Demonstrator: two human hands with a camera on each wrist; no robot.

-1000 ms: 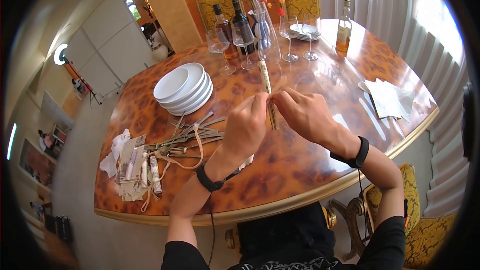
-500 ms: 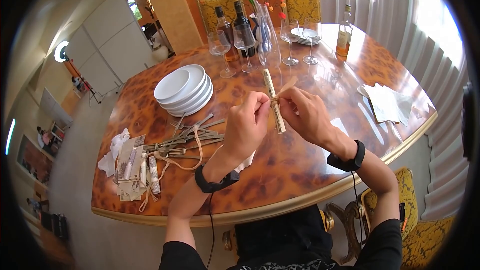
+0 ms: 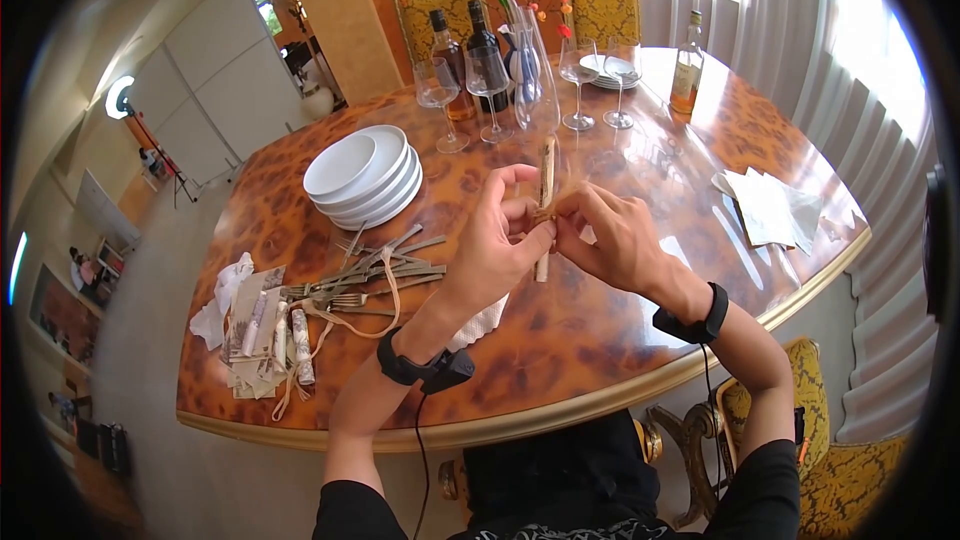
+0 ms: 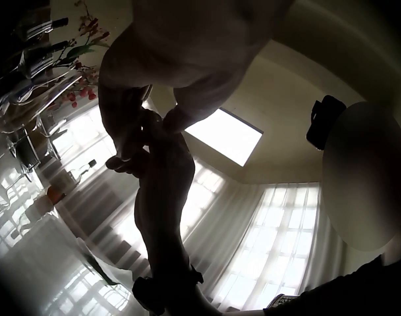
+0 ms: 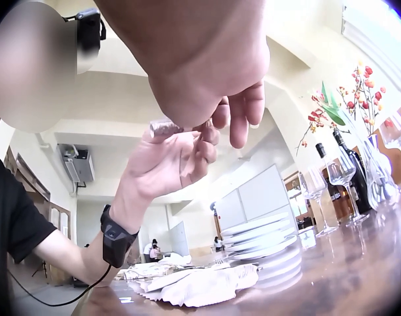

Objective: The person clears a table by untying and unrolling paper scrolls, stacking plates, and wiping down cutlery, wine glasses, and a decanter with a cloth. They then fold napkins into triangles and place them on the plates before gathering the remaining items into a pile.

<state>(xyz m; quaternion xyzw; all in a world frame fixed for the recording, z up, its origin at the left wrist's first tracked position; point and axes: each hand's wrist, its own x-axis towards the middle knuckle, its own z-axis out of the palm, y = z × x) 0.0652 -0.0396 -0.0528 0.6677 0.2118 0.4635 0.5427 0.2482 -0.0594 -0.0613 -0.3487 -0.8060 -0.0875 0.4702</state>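
Note:
A slim roll of patterned paper (image 3: pixel 547 168) stands nearly upright between my two hands over the table, with a ribbon (image 3: pixel 543 214) around its middle. My left hand (image 3: pixel 497 245) holds the roll near that ribbon between thumb and fingers, index finger raised beside it. From the other side, my right hand (image 3: pixel 612 232) pinches at the ribbon with curled fingertips. In the right wrist view one end of the roll (image 5: pixel 163 128) pokes out past my left hand (image 5: pixel 164 164). The left wrist view is dark, with both hands meeting in silhouette.
Left on the glossy table (image 3: pixel 400 380) lie several tied paper rolls (image 3: pixel 302 345), a loose ribbon (image 3: pixel 392 285) and a heap of forks and knives (image 3: pixel 375 278). White plates (image 3: pixel 395 195) are stacked behind. Wine glasses (image 3: pixel 490 75) and bottles (image 3: pixel 687 80) stand farther back; white napkins (image 3: pixel 768 208) lie right.
The roll has turned more upright and come slightly nearer to me. My left hand has opened its index finger outward and shifted its hold; the right hand stays at the ribbon.

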